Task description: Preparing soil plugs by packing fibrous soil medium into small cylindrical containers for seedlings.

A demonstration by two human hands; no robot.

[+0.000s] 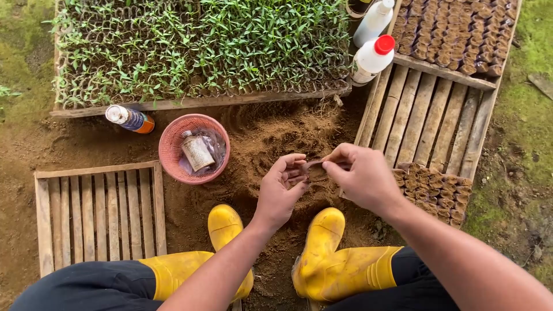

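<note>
Both hands, left hand (282,187) and right hand (360,175), pinch a small brown leaf cup (314,169) at frame centre, its long axis running left-right; loose soil (271,135) lies open beneath; slatted tray (429,118) edges right, pink basket (173,144) left.

The small brown piece (314,168) pinched between the left hand (280,193) and right hand (360,175) is mostly hidden by fingers. The seedling tray (201,101) and the filled tray (455,78) are cut off at the top edge.
</note>
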